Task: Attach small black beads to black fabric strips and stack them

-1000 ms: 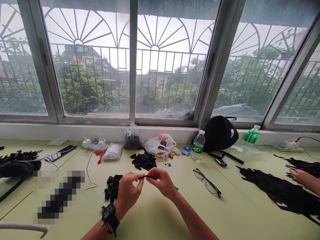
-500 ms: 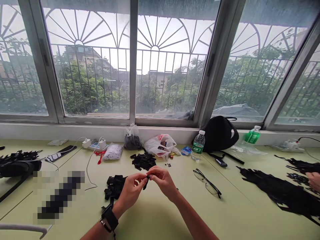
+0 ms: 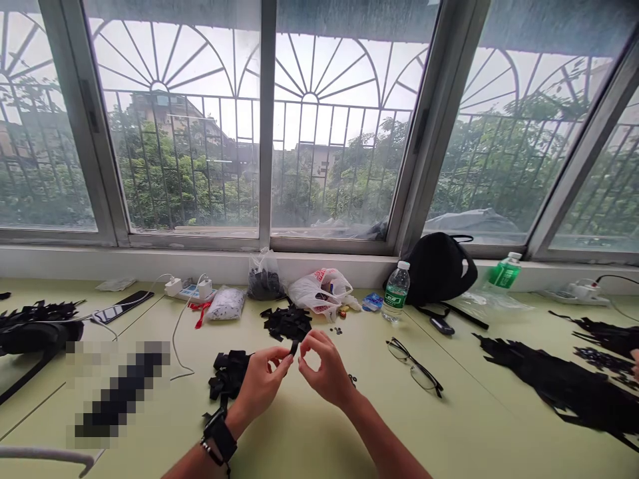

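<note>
Over the table, my left hand pinches a small black fabric strip between thumb and fingers. My right hand is just beside it, a narrow gap away, with thumb and forefinger curled into a ring. Anything at those fingertips is too small to make out. Next to my left hand lies a pile of black strips, partly covered by that hand. Another heap of black strips is behind both hands. A few small black parts show beside my right wrist.
Glasses lie to the right, with a water bottle and black cap behind. Plastic bags stand along the window. Long black straps are spread at far right; a white cable runs at left.
My right hand has come away from the left, opening a small gap. The strip stays in my left hand, and small black parts now show by my right wrist.
</note>
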`<action>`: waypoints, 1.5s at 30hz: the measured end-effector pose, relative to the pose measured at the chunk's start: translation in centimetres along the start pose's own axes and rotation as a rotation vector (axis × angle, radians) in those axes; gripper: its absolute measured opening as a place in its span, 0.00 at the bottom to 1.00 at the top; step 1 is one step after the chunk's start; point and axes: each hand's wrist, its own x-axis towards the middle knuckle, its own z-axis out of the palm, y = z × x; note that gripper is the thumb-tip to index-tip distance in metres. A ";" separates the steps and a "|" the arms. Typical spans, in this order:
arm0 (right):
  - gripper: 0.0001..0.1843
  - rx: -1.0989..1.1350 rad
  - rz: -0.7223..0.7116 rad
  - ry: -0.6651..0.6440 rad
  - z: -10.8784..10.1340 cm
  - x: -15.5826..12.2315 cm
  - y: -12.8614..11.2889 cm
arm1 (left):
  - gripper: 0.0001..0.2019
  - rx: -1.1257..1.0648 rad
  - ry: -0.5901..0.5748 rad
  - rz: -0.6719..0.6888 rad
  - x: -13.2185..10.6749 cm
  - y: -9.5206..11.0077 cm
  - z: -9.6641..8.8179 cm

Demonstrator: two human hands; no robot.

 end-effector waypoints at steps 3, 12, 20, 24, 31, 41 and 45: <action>0.06 -0.173 -0.101 -0.079 0.2 -0.4 -0.3 | 0.15 0.077 0.003 0.023 -0.2 0.1 0.0; 0.06 -0.507 -0.180 -0.240 0.5 -0.8 0.2 | 0.10 0.322 0.030 0.106 -0.8 0.5 0.2; 0.05 -0.608 -0.205 -0.343 0.5 -1.2 -0.3 | 0.09 0.413 0.011 0.109 -1.1 0.6 0.2; 0.06 -0.642 -0.187 -0.369 0.6 -1.3 -0.4 | 0.10 0.432 -0.010 0.098 -1.1 0.6 0.2; 0.07 -0.714 -0.211 -0.478 1.2 -1.5 -0.6 | 0.10 0.454 -0.023 0.055 -1.4 0.6 0.3; 0.07 -0.699 -0.215 -0.421 1.6 -1.6 -0.9 | 0.11 0.376 0.014 0.022 -1.1 -0.2 0.4; 0.05 -0.670 -0.184 -0.417 1.5 -1.4 -1.2 | 0.10 0.303 -0.018 -0.022 -1.0 -0.3 0.5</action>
